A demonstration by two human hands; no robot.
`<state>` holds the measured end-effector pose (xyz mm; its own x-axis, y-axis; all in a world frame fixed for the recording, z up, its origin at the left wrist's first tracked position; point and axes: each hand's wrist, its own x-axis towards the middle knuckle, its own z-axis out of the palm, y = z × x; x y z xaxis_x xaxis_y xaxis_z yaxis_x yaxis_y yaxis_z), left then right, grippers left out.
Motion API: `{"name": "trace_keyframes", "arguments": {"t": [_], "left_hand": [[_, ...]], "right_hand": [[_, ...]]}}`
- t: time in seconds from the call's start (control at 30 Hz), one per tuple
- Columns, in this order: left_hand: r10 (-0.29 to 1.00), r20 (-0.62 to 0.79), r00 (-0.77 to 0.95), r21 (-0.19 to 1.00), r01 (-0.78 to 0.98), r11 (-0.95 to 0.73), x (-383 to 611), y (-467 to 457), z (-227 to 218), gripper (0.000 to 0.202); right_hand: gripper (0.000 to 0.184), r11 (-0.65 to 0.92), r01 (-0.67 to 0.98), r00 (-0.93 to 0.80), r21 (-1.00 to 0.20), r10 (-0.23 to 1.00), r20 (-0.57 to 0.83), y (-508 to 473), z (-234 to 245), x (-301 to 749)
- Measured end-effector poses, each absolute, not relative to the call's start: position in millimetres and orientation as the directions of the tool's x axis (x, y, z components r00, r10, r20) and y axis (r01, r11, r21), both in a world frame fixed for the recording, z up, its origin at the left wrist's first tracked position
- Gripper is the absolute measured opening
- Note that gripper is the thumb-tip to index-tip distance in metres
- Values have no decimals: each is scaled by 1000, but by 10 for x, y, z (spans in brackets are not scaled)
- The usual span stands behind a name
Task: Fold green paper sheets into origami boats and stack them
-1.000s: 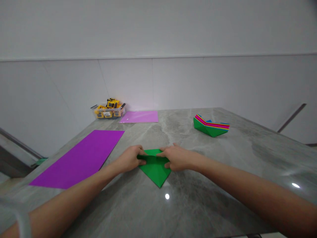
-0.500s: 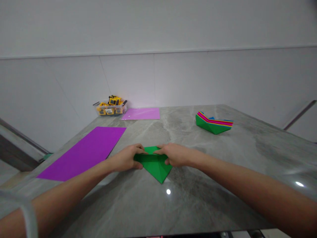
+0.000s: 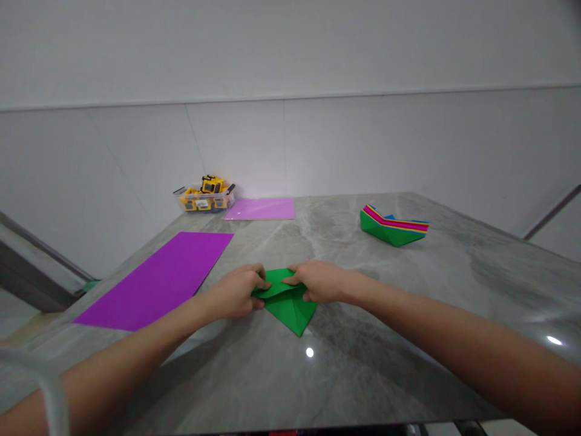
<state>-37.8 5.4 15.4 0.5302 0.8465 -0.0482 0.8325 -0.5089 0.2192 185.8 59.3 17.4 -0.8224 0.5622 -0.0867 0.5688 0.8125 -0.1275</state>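
Note:
A folded sheet of green paper point(image 3: 293, 312) lies on the grey marbled table, its pointed corner toward me and a flap at its far side. My left hand point(image 3: 245, 290) grips the flap's left end, thumb below and fingers on top. At the right end, my right hand point(image 3: 320, 281) pinches the same paper, index finger pressing on the flap and thumb underneath. Part of the paper's edges is hidden behind the fingers.
Purple paper sheets point(image 3: 158, 281) lie on the left, and a lilac sheet or pack point(image 3: 261, 209) sits at the back. Behind stands a clear bin of yellow toy vehicles point(image 3: 206, 197). A folded paper boat point(image 3: 393, 229) rests at the right.
The flap's left side has been pulled down toward me by my left hand, whose fingers have moved slightly right and nearer. My right hand stays almost in place.

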Motion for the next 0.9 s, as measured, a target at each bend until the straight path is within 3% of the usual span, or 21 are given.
{"name": "trace_keyframes", "arguments": {"t": [0.07,0.23,0.47,0.77,0.9], "left_hand": [[864,-37,502,180,854,-489,-243,24,166,31],[838,27,545,289,798,-528,62,55,8,36],[796,8,605,318,753,-576,70,103,-54,46],[750,-15,662,232,731,-641,-27,40,-60,50],[747,-15,664,198,735,-649,-71,4,-137,54]], "right_hand": [[48,819,560,-828,-127,550,-105,597,172,1851],[41,808,572,-820,-142,562,-104,624,173,1904],[39,820,556,-831,-132,553,-66,601,84,2054],[51,832,542,-840,-118,532,-111,464,87,2140],[65,836,524,-851,-162,523,-56,360,22,2214]]}}
